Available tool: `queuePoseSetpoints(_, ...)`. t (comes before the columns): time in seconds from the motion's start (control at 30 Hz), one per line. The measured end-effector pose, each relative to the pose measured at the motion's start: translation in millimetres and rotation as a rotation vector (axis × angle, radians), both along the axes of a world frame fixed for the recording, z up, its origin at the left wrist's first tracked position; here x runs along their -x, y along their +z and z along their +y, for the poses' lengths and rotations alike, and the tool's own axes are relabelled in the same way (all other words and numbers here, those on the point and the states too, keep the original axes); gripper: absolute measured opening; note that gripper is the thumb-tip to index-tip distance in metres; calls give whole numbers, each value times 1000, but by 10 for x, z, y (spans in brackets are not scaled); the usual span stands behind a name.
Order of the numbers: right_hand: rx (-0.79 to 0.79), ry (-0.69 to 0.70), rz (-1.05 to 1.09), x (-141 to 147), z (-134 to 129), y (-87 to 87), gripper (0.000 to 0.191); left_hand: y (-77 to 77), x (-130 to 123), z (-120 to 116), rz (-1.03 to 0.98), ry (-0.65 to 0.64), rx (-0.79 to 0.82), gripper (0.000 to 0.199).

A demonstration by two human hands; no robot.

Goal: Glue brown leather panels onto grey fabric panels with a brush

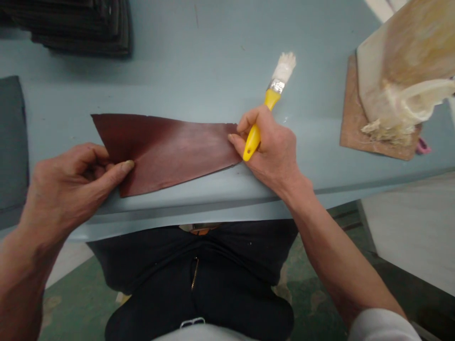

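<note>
A dark red, leather-like piece [177, 151] is stretched between my hands near the table's front edge. My left hand [74, 182] pinches its wide left end, thumb on top and fingers beneath. At the narrow right end, my right hand [272, 147] grips the piece between thumb and index finger. The same right hand holds a yellow-handled brush [272, 98], its whitish bristles pointing up and away to the right. The fingers under the piece are partly hidden.
A stack of dark pieces [81, 26] lies at the back left, and a grey-blue piece [12, 147] at the left edge. On the right, a smeared whitish container [401, 61] stands on a brown board [350, 109]. The light blue table [213, 57] ends close to my body.
</note>
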State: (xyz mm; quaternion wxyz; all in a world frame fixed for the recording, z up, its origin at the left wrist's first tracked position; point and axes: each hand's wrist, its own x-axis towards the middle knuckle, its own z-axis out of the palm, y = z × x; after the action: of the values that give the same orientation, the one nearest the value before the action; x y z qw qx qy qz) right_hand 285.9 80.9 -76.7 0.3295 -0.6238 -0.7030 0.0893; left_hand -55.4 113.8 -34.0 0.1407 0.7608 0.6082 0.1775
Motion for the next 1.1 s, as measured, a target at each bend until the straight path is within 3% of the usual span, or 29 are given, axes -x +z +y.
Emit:
queuePoseSetpoints(0.7,22,-11,23,3,11,-3,9,98,-123,-27,31,82,71,35)
queuePoseSetpoints(1.1,2,-2,39,-15,21,-15,11,77,-120,-25,11,56,49,35)
